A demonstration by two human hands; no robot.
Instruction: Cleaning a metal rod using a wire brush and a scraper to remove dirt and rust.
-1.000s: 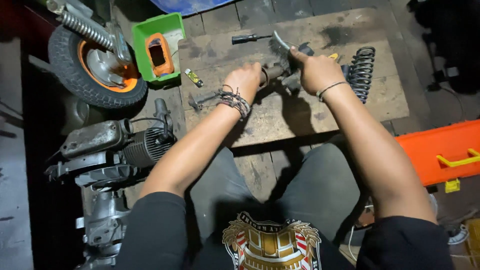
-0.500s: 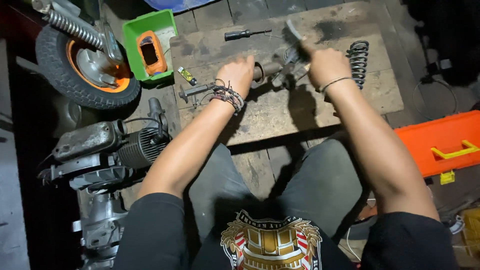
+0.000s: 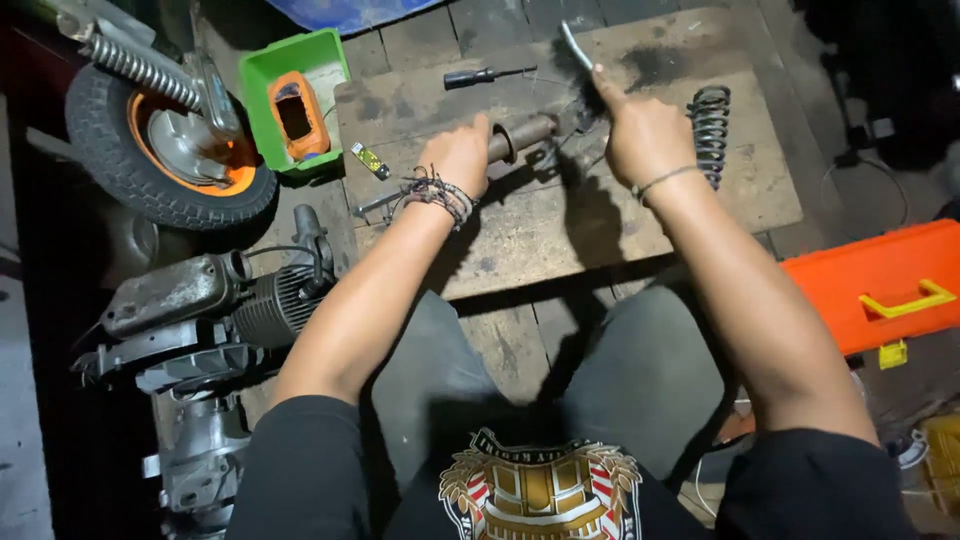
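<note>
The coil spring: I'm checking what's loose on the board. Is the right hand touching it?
Apart. The head view shows bare board between the right hand and the black coil spring lying beside it.

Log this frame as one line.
left hand: grips rusty metal tube | right hand: holds thin metal tool | surface: wooden board
</note>
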